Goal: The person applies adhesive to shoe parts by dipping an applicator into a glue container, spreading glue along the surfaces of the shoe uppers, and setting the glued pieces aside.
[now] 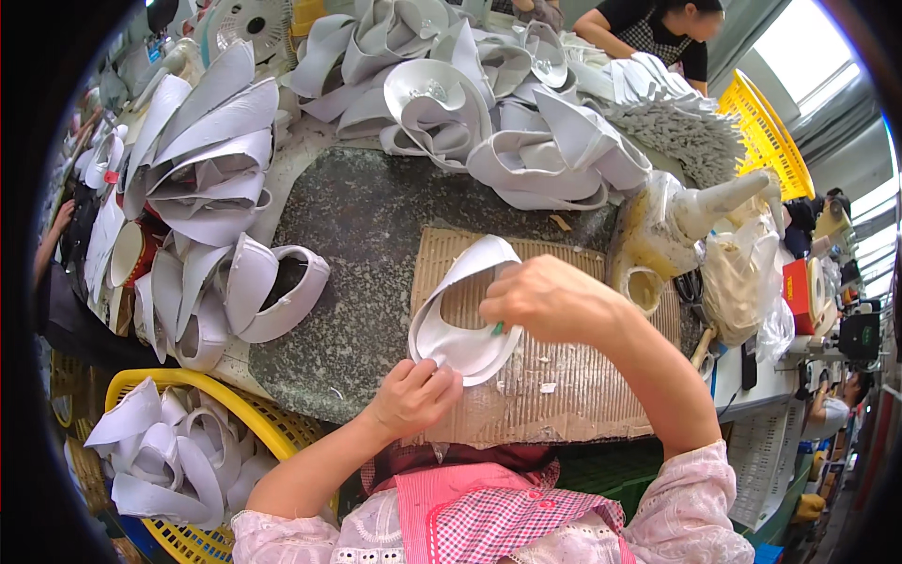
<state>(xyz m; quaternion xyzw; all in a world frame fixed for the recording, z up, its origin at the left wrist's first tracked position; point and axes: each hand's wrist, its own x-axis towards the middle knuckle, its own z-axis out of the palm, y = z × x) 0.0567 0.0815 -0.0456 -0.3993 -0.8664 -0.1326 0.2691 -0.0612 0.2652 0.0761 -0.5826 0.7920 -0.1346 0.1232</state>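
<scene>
A white shoe upper point(470, 350), curved into an open loop, lies on a ribbed cardboard sheet point(564, 385) in front of me. My left hand point(413, 399) pinches its near edge between thumb and fingers. Above the upper's right side, my right hand point(550, 299) is closed around a small green-ended tool point(498, 328). Most of that tool is hidden in the fist, so its kind cannot be made out. The tool's green end is close to the upper's inner surface.
White uppers are heaped at the back point(437, 99) and stacked at the left point(211, 169). A yellow basket point(122, 381) holds more uppers. To the right stand a glue-stained pot point(648, 226) and a plastic bag point(738, 282). A person point(658, 38) works at the far side.
</scene>
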